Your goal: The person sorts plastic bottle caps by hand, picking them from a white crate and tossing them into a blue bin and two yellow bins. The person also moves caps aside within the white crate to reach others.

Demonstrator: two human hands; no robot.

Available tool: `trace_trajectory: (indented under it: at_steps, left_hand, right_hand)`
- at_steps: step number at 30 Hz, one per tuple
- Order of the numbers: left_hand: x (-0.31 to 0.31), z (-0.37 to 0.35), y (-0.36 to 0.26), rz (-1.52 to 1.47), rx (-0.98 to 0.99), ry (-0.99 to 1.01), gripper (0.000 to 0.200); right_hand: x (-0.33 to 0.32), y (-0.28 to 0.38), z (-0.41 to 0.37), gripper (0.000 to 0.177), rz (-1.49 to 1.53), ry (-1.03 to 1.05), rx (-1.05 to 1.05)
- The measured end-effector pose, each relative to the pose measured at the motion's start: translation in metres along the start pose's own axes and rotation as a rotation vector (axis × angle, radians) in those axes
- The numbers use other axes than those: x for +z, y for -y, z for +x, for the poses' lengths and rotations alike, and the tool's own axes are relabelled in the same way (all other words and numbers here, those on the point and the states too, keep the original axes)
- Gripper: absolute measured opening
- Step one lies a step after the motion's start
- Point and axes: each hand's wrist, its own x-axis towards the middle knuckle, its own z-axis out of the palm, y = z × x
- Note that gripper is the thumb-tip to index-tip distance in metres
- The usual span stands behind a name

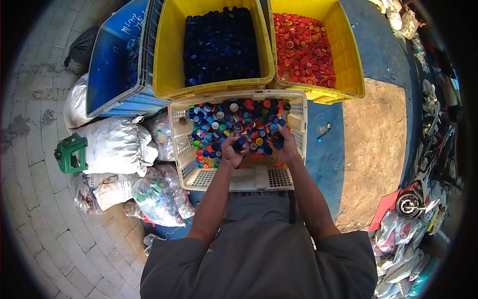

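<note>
A white lattice-sided crate (256,178) holds mixed bottle caps (238,117) in blue, red, white, green and orange. Over the left-centre of the caps is my left hand (233,151), its fingers curled round a dark blue cap (239,143). My right hand (287,144) is at the crate's right part, fingers bent round dark blue caps (278,143). Both hands are low in the crate, apart from each other, with multicoloured caps between them.
Beyond the crate stand a yellow bin (167,60) of dark blue caps and another yellow bin (348,55) of red caps. A blue bin (107,65), white sacks (114,144) and a green plastic object (70,153) are left. Cardboard (373,149) lies right.
</note>
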Motion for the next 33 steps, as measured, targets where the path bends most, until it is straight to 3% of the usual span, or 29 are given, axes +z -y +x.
trace_trajectory:
  at_steps: [2, 5, 10, 13, 16, 19, 28, 31, 33]
  left_hand:
    - [-0.006, -0.015, -0.001, -0.102, 0.015, 0.043, 0.031]
    - [-0.002, -0.047, -0.023, -0.120, 0.035, -0.033, 0.025]
    - [-0.022, -0.065, -0.034, -0.124, 0.086, -0.130, 0.020]
    - [-0.027, -0.073, -0.035, -0.151, 0.113, -0.186, 0.020]
    - [-0.031, -0.077, -0.037, -0.195, 0.122, -0.181, 0.022]
    - [-0.030, -0.078, -0.035, -0.233, 0.122, -0.187, 0.024]
    - [-0.029, -0.083, -0.037, -0.227, 0.109, -0.160, 0.029]
    - [-0.028, -0.085, -0.037, -0.228, 0.111, -0.160, 0.030]
    - [-0.026, -0.082, -0.038, -0.244, 0.110, -0.126, 0.031]
  right_hand:
    - [0.009, 0.007, 0.009, 0.029, -0.115, 0.004, -0.027]
    - [0.028, 0.000, 0.030, 0.032, -0.050, 0.085, 0.006]
    - [0.053, 0.004, 0.041, 0.037, -0.091, 0.041, -0.046]
    - [0.040, -0.006, 0.067, 0.041, -0.546, -0.077, -0.097]
    - [0.037, -0.016, 0.071, 0.045, -1.303, -0.200, -0.507]
    - [0.048, -0.018, 0.064, 0.044, -1.551, -0.295, -0.562]
    - [0.071, -0.016, 0.062, 0.035, -1.775, -0.255, -0.550]
    - [0.070, -0.016, 0.059, 0.035, -1.603, -0.268, -0.646]
    - [0.066, -0.017, 0.058, 0.038, -1.429, -0.142, -0.642]
